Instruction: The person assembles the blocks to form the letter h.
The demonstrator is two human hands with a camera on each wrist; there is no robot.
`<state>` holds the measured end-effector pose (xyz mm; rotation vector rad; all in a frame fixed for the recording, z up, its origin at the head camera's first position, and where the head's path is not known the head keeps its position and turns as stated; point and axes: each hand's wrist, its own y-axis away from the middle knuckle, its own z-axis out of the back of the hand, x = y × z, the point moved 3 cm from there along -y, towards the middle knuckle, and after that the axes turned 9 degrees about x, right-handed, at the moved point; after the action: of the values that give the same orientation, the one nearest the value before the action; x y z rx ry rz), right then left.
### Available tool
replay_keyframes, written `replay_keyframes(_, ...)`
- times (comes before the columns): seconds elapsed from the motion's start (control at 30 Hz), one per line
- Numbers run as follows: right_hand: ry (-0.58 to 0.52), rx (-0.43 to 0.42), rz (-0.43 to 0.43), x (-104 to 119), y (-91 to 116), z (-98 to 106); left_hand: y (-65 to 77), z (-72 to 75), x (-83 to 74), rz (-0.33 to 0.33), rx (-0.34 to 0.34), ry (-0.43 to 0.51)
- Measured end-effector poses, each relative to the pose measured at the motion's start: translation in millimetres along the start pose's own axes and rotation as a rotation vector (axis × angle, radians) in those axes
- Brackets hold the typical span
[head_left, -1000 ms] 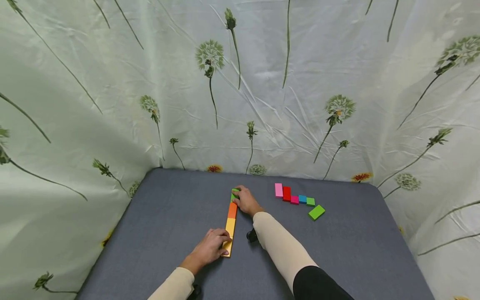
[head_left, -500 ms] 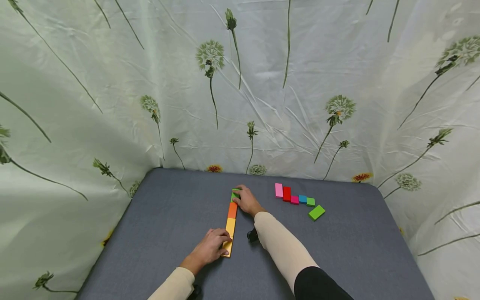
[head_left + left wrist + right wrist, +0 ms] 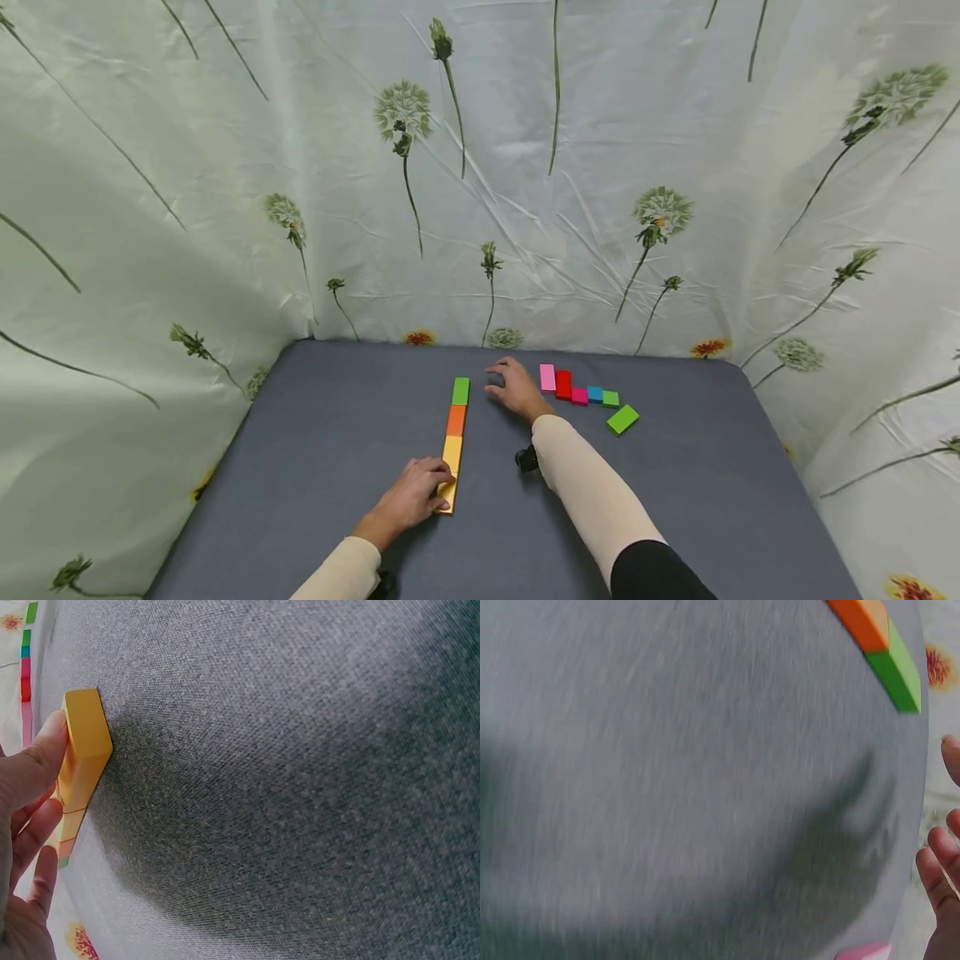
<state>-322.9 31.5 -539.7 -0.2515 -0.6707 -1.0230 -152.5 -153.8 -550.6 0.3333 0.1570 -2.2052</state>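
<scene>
My left hand (image 3: pixel 411 493) rests on the nearest yellow block (image 3: pixel 88 724), its thumb at the top edge by the near end. The other fingers reach along the block, loosely bent. Beyond it, lined up end to end, lie another yellow block (image 3: pixel 452 451), an orange block (image 3: pixel 456 420) and a green block (image 3: pixel 461 391) at the far end. To the right of that green block my right hand (image 3: pixel 519 388) hovers with spread fingers, holding nothing. In the right wrist view its shadow falls on the grey cloth.
Right of my right hand, a stepped row has a pink block (image 3: pixel 547 377), a red block (image 3: pixel 563 385), a magenta block (image 3: pixel 580 396), a blue block (image 3: pixel 595 394) and a small green block (image 3: pixel 611 399). A larger lime block (image 3: pixel 622 420) lies askew nearby. Floral curtains (image 3: pixel 480 183) enclose the grey table (image 3: pixel 360 417).
My right hand has let go of the far green block and moved right, apart from it. My left hand stays on the near yellow block. The head view has shifted slightly.
</scene>
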Motion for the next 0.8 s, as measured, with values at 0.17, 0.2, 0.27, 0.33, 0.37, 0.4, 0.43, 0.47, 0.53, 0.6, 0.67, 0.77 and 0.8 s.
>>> replay_keyframes(0.17, 0.006, 0.001, -0.011, -14, 6, 10, 2.7, -0.2, 2.5, 0.018, 0.009, -0.013)
replay_keyframes(0.2, 0.009, 0.000, -0.010, -17, 7, 12, 2.9, -0.2, 2.6, 0.023, 0.014, -0.014)
replay_keyframes(0.27, 0.018, -0.003, -0.003, -24, 9, 17, 3.4, -0.2, 2.7, 0.033, 0.022, -0.009)
replay_keyframes(0.33, 0.029, -0.009, -0.001, -31, 12, 21, 3.6, -0.1, 2.3, 0.036, 0.020, -0.003)
replay_keyframes(0.37, 0.032, -0.010, -0.010, -35, 13, 24, 3.3, -0.2, 2.0, 0.033, 0.020, -0.003)
replay_keyframes(0.4, 0.039, -0.014, -0.019, -39, 15, 26, 2.9, -0.7, 1.5, 0.026, 0.019, -0.003)
replay_keyframes(0.43, 0.049, -0.017, -0.030, -43, 17, 28, 2.6, -1.1, 1.1, 0.021, 0.021, -0.003)
replay_keyframes(0.47, 0.059, -0.018, -0.042, -47, 18, 30, 2.2, -1.5, 0.7, 0.018, 0.021, -0.003)
replay_keyframes(0.53, 0.077, -0.029, -0.060, -55, 21, 34, 1.4, -2.2, 0.3, 0.011, 0.019, 0.000)
replay_keyframes(0.6, 0.084, -0.041, -0.074, -63, 24, 38, 0.7, -2.4, 0.1, 0.010, 0.018, 0.003)
replay_keyframes(0.67, 0.088, -0.043, -0.085, -69, 25, 41, 0.3, -1.7, 0.3, 0.016, 0.015, 0.007)
replay_keyframes(0.77, 0.087, -0.028, -0.102, -77, 27, 46, -0.1, -0.9, 0.3, 0.020, 0.020, 0.007)
replay_keyframes(0.8, 0.088, -0.017, -0.104, -79, 27, 47, -0.2, -0.5, 0.2, 0.020, 0.021, 0.005)
